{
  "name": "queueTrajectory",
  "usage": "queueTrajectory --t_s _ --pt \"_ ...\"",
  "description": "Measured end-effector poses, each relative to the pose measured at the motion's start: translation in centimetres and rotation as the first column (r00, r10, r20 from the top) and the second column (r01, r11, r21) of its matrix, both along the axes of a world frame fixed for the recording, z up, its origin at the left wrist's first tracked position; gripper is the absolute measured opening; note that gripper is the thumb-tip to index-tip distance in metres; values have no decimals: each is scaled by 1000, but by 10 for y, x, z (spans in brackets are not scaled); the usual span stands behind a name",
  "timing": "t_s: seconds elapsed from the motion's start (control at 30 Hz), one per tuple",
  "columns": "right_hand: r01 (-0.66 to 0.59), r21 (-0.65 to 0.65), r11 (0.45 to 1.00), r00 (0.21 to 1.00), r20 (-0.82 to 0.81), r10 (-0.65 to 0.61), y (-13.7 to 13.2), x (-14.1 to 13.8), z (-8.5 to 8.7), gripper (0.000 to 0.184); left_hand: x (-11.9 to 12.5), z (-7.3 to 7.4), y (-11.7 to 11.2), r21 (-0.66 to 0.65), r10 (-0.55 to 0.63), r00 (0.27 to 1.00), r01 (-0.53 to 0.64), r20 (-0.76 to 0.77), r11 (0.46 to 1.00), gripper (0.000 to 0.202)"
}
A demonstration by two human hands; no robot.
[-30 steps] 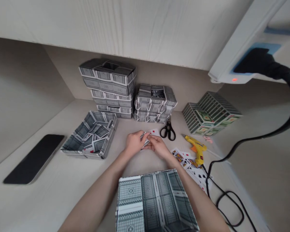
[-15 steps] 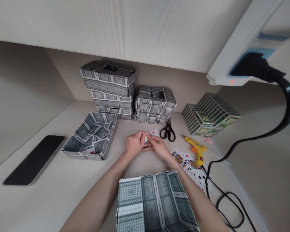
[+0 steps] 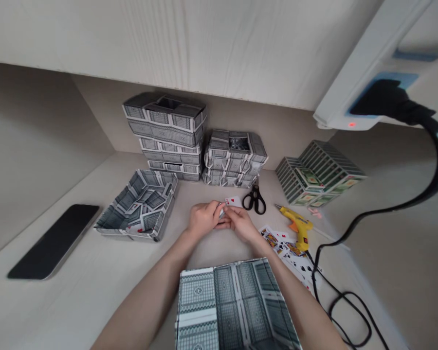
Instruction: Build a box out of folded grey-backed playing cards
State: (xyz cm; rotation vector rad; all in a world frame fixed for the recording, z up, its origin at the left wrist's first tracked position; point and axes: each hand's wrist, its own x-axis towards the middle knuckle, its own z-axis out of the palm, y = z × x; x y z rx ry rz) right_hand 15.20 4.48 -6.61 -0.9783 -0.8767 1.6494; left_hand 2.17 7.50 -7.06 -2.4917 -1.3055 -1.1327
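Observation:
My left hand [image 3: 203,218] and my right hand [image 3: 241,223] meet over the desk, fingers closed on a small playing card [image 3: 221,213] between them. Most of that card is covered by the fingers, so its exact shape is hidden. Just beyond the fingertips a red-suited playing card [image 3: 234,200] lies face up. Between my forearms, close to me, stands a box made of playing cards [image 3: 198,291], patterned backs outward. Black-handled scissors [image 3: 254,200] rest right of the hands.
An open card tray [image 3: 160,228] with loose cards and a black phone [image 3: 54,241] lie left. Card-built boxes [image 3: 164,129] and another stack [image 3: 235,155] stand behind. Rightward are a yellow glue gun [image 3: 299,224], scattered cards [image 3: 295,265], card packs [image 3: 324,170] and a black cable [image 3: 365,211].
Both hands stay in almost the same place, with the fingers shifting slightly around the card. The face-up card beyond them shows a little more. The whole view has drifted slightly.

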Motion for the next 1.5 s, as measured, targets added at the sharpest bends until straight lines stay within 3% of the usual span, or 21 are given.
queueTrajectory --t_s 0.2,0.43,0.7,0.83,1.03,1.13,1.37,1.5 --pt "11 36 999 1000 27 -12 -2 1 1 31 0 1 0 -64 -15 996 21 90 998 32" --pt "-14 62 998 999 50 11 -3 1 1 31 5 4 1 -338 88 966 0 245 941 42" --pt "113 89 990 989 86 -121 1 -3 -6 34 5 1 7 -536 70 866 240 494 810 43" --pt "159 111 981 985 49 -165 2 -1 -3 34 5 2 8 -530 74 873 223 483 818 42" --pt "57 155 986 990 122 -76 1 0 -1 31 5 6 7 -480 98 852 191 514 856 35" --pt "137 188 973 976 144 -165 3 1 -4 24 6 6 8 -460 100 833 197 545 866 31" --pt "412 146 899 910 -22 -414 8 8 -2 23 6 6 9 -466 46 810 289 585 836 22" --pt "415 266 870 870 165 -465 8 11 -4 25 7 4 6 -467 -23 838 326 545 822 22"
